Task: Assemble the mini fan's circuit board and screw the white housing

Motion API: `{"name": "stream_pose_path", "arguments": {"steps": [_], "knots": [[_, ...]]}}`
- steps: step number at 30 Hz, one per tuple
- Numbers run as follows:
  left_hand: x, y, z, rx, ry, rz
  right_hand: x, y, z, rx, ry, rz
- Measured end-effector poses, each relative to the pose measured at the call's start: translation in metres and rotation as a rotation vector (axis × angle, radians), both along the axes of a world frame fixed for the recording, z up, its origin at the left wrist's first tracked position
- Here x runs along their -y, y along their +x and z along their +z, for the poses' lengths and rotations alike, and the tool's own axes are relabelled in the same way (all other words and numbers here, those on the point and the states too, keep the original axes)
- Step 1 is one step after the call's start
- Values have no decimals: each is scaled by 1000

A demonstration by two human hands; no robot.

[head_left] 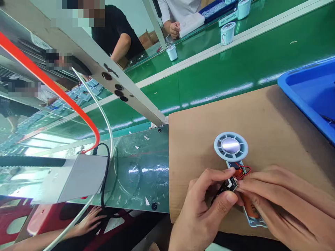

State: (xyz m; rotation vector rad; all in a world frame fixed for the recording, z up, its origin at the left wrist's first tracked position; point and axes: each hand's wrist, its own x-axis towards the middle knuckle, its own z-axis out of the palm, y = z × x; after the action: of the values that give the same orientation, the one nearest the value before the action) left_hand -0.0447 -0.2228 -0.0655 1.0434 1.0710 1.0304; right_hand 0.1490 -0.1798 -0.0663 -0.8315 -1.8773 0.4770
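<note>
A small device lies on a brown cardboard sheet (209, 118): a round pale-blue fan housing with a shiny metal centre (230, 146), joined to a narrow board with red and black wires (242, 171). My left hand (201, 209) pinches a small black-and-white connector (229, 184) between thumb and forefinger, right at the board. My right hand (285, 202) lies over the board's lower part, its fingertips pressed together against the same connector. The lower end of the device (255, 218) shows beneath my right fingers.
A blue plastic bin (311, 94) stands at the right edge of the cardboard. A green conveyor belt (235, 66) runs behind, with white cups (227, 33) on it and other people at work beyond. A grey metal frame, red hose and cables stand at left.
</note>
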Motion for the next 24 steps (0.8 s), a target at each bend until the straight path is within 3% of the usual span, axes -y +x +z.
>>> {"name": "stream_pose_path", "arguments": {"steps": [2, 9, 15, 24], "knots": [[0, 1, 2, -26, -29, 8, -2, -2, 3, 11, -41, 7], [-6, 5, 13, 225, -75, -25, -4, -1, 7, 42, -30, -30], [-4, 8, 3, 217, -6, 11, -1, -2, 3, 49, -54, -30], [-1, 8, -8, 232, 59, 6, 14, -8, -14, -12, -164, -206]]}}
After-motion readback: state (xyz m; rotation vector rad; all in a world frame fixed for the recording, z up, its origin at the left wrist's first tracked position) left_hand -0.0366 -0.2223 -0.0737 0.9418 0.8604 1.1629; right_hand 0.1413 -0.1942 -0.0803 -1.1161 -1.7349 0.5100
